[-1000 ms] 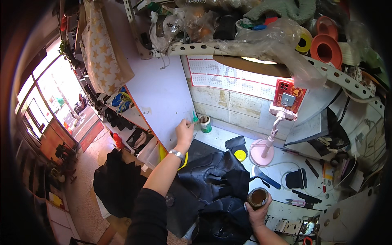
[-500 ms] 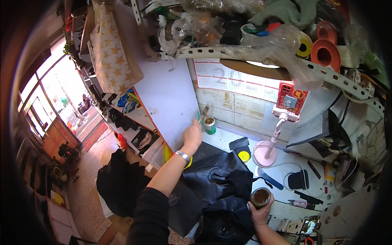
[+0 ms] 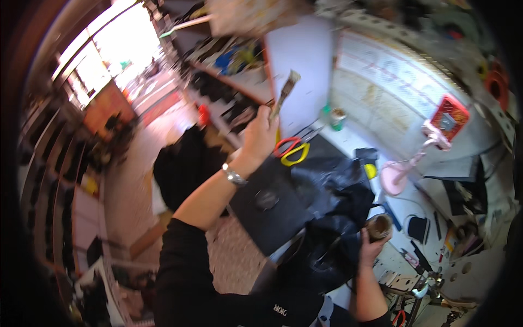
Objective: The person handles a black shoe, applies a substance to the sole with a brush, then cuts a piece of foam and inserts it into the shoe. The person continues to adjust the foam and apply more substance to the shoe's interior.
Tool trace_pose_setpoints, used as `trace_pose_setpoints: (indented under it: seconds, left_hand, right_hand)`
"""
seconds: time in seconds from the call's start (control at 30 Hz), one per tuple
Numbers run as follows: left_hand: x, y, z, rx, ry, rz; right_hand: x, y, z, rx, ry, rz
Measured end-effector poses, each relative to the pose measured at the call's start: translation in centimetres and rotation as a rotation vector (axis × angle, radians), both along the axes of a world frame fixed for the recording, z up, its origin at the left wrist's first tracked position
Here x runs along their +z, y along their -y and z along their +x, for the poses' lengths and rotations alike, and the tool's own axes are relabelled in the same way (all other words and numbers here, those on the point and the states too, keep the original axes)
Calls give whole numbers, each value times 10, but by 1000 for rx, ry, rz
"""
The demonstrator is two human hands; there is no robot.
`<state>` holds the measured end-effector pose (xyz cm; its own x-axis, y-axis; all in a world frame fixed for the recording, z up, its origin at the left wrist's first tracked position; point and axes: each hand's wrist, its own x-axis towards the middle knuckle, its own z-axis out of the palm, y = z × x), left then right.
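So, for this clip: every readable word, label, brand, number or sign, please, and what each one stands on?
White lettering on the black cloth top: legible, but printed words aren't copied here.
White paper wall calendar: print too blurred to read.
Small round green-and-white jar: any label too blurred.
Red rectangular phone: any marking too blurred.
Brown round glass jar in the right hand: no readable text.

On the table (image 3: 348, 143) lies the mat (image 3: 264, 229), the scissors (image 3: 295, 156) at its far end. The leather piece (image 3: 318, 188) overlaps its right side; farther right stand the lid (image 3: 371, 171) and phone stand (image 3: 393, 177). Beyond it is the pot (image 3: 337, 120). Right of it, the right hand (image 3: 372, 248) holds the jar (image 3: 377, 228); above its far left, the left hand (image 3: 259, 133) holds the brush (image 3: 285, 91). The cloth heap (image 3: 182, 163) lies to its left.
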<state>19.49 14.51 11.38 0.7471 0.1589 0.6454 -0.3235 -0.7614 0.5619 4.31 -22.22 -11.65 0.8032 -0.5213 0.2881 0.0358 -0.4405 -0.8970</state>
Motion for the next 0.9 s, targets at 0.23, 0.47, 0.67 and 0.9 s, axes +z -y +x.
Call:
trace_pose_setpoints:
  seconds: [0.23,0.47,0.67,0.9]
  left_hand:
    - [-35,-140,-270,321,-30,-177]
    - [-271,-147,-479,332,-1539,602]
    - [-176,-47,-377,199,-653,-289]
    - [-83,113,-304,-676,-716,-93]
  right_hand:
    - [-1,3,7,11,70,22]
    - [55,-12,-31,-3,139,59]
    - [117,-58,-127,745,423,-259]
    - [132,-81,-144,738,417,-696]
